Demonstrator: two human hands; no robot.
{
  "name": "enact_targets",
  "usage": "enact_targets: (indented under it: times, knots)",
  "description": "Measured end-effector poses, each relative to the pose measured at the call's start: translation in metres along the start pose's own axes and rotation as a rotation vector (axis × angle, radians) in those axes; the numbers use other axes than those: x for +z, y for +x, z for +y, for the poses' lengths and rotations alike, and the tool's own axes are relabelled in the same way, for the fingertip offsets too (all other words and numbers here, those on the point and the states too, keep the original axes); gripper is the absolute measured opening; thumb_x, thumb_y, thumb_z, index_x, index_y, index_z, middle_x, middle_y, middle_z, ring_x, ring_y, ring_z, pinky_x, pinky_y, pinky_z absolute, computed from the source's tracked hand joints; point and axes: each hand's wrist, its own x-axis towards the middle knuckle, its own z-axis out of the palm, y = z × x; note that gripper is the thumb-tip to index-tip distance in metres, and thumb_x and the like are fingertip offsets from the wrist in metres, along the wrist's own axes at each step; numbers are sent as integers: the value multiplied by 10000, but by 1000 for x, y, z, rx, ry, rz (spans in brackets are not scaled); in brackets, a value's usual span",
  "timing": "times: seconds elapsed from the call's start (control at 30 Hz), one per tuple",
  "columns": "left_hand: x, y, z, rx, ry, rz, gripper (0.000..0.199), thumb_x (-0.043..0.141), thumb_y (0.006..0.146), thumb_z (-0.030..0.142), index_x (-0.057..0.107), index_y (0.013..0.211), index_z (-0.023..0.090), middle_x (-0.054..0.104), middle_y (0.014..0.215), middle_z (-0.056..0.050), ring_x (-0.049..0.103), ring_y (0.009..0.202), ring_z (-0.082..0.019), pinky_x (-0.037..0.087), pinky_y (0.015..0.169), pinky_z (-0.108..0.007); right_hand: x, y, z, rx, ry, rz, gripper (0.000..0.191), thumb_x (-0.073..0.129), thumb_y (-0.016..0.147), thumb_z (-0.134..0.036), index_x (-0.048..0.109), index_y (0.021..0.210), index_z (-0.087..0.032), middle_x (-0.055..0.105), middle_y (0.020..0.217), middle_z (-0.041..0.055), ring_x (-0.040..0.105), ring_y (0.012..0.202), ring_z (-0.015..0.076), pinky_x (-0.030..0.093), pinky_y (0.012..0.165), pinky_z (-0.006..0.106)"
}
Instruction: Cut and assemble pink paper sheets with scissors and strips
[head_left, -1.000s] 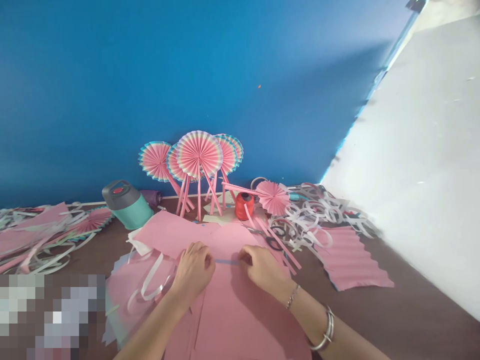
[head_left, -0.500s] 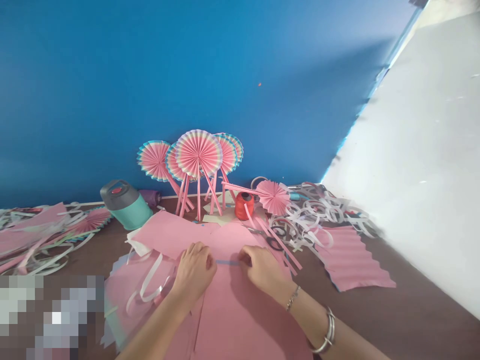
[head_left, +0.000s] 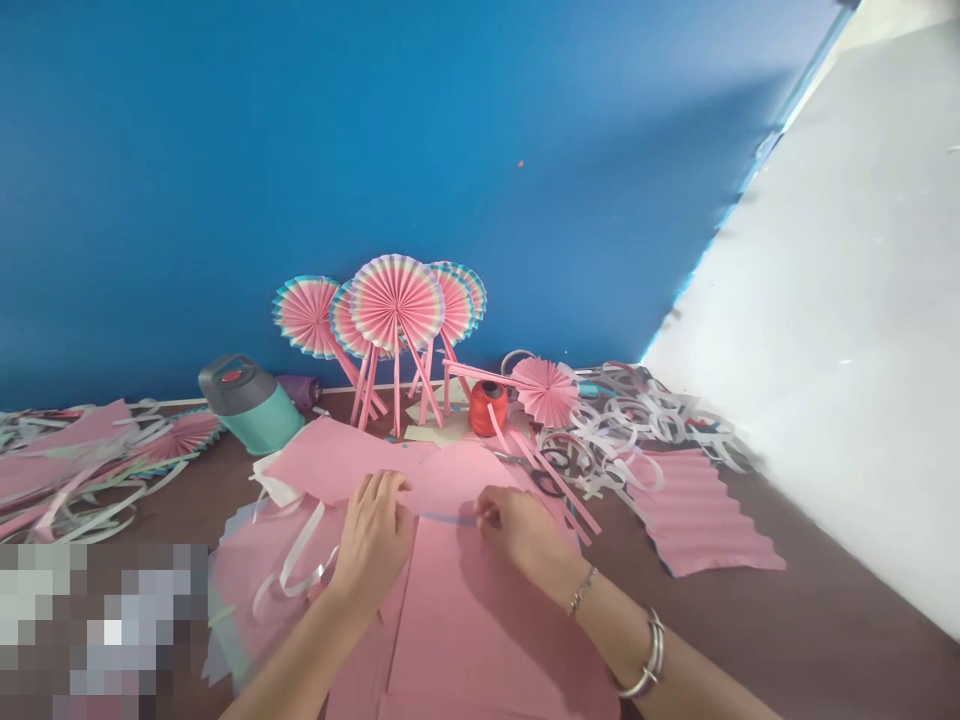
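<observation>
A pink paper sheet (head_left: 480, 620) lies before me, with a narrow bluish strip along its far edge. My right hand (head_left: 521, 530) is closed at the right end of that edge, thumb and fingers pinching the paper. At the left end is my left hand (head_left: 375, 540), its fingers stretched forward and the thumb a little apart from them. It rests beside the strip. Under and beyond both hands lie more pink sheets (head_left: 322, 460). Scissors with black handles (head_left: 551, 482) lie past my right hand, partly covered by pink paper strips (head_left: 577, 510).
Several round pleated paper fans (head_left: 397, 300) on pink sticks stand against the blue wall (head_left: 450, 120). A teal container (head_left: 262, 415), a red thread spool (head_left: 489, 410) and a heap of white paper strips (head_left: 637, 420) sit behind. A pleated pink sheet (head_left: 709, 515) lies to the right.
My left hand has shifted slightly left, and its thumb and fingers have loosened from the paper's edge. My right hand stays at the right end, nearly unmoved.
</observation>
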Motion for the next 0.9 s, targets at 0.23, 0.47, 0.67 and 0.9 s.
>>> enact_targets:
  times: [0.23, 0.47, 0.67, 0.9]
  knots:
    - [3, -19, 41, 278, 96, -439, 303, 345, 795, 15, 574, 912, 177, 576, 936, -87, 517, 898, -229, 428, 788, -354, 0, 0, -1, -32, -14, -3, 158, 488, 781, -146, 630, 814, -209, 694, 834, 18, 594, 778, 148, 319, 682, 246]
    - [9, -19, 44, 277, 341, -558, 322, 348, 792, 2, 565, 974, 155, 549, 960, -87, 507, 880, -230, 438, 796, -384, -1, -3, 0, -44, 14, 24, 125, 524, 781, -130, 621, 812, -202, 693, 804, 1, 596, 753, 138, 328, 671, 239]
    - [7, -21, 49, 287, 455, -586, 388, 423, 688, -38, 554, 991, 167, 533, 940, -72, 497, 892, -228, 461, 739, -328, -4, -3, -1, -23, 28, 10, 127, 552, 779, -134, 623, 862, -199, 704, 868, 19, 614, 834, 157, 349, 699, 241]
    - [13, -25, 45, 291, 460, -582, 449, 474, 636, -43, 535, 1029, 165, 514, 976, -77, 484, 908, -237, 467, 697, -310, -4, -5, -2, 41, 92, 7, 210, 560, 721, -88, 632, 883, -202, 709, 868, 24, 624, 818, 159, 355, 648, 225]
